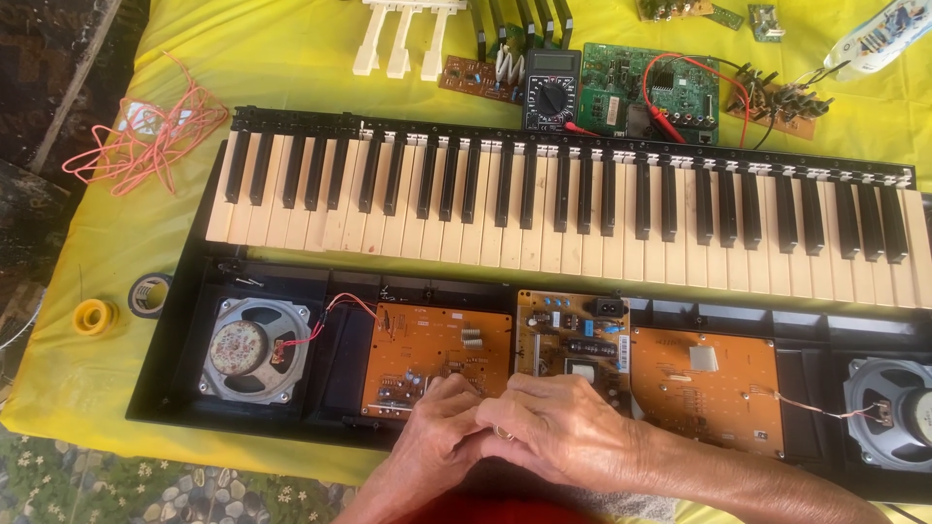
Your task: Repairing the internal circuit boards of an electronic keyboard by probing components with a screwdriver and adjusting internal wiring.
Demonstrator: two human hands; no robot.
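An opened electronic keyboard lies on a yellow cloth, its row of white and black keys (544, 223) across the middle. Inside the black case (175, 369) sit a left orange circuit board (427, 344), a brown power board (573, 335) and a right orange board (704, 383). My left hand (432, 437) and my right hand (558, 417) rest together at the case's near edge. The right hand's bent fingers lie over the left hand's fingers. Both sit where the left orange board meets the power board. Nothing shows in either hand.
Round speakers sit at the case's left end (250, 349) and right end (893, 412). Beyond the keys lie a multimeter (550, 89), a green board (660, 87), loose white keys (403, 34) and small boards. Pink wire (146, 136), a yellow tape roll (94, 315) and a black one (149, 294) lie left.
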